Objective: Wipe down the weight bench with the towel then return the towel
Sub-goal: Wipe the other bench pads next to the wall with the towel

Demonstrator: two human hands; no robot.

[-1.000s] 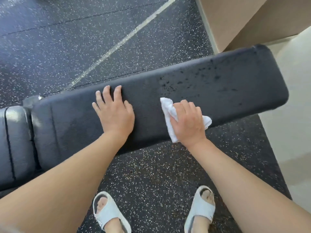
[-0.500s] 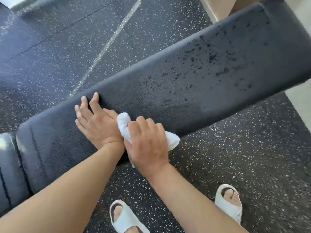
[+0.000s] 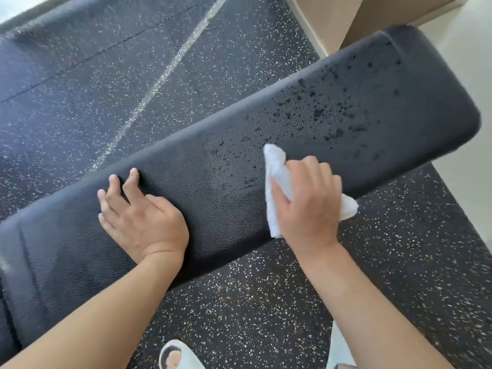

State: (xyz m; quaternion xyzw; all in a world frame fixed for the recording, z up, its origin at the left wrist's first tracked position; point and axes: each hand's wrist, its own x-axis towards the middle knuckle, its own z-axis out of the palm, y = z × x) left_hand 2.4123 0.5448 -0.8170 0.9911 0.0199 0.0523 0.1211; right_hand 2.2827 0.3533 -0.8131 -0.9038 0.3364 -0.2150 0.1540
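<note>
A long black padded weight bench with a pebbled vinyl cover (image 3: 213,182) runs diagonally across the frame, from the lower left edge up to its rounded end in the upper right. Dark wet-looking specks and smears are scattered over the pad's right half, thickest toward the upper right; the left half looks plain and matte.

The left hand (image 3: 141,219) lies flat on the pad at left of centre, palm down, fingers straight and slightly spread toward the far edge of the bench, holding nothing. The right hand (image 3: 308,201) sits right of centre over the pad's near edge, fingers curled round a small white crumpled cloth towel (image 3: 277,179). The towel is pressed against the bench top beneath the hand. One corner of it pokes out above the knuckles toward the middle of the frame, a flap hangs along the thumb side down to the near edge of the pad, and another bunch sticks out to the right of the hand, past the bench edge.

Beneath the bench lies black rubber flooring flecked with white (image 3: 266,315), crossed in the upper left by a pale painted line (image 3: 159,83). A beige wall corner (image 3: 346,20) fills the top right. At the bottom centre a white open-toed sandal (image 3: 183,358) shows on one foot.
</note>
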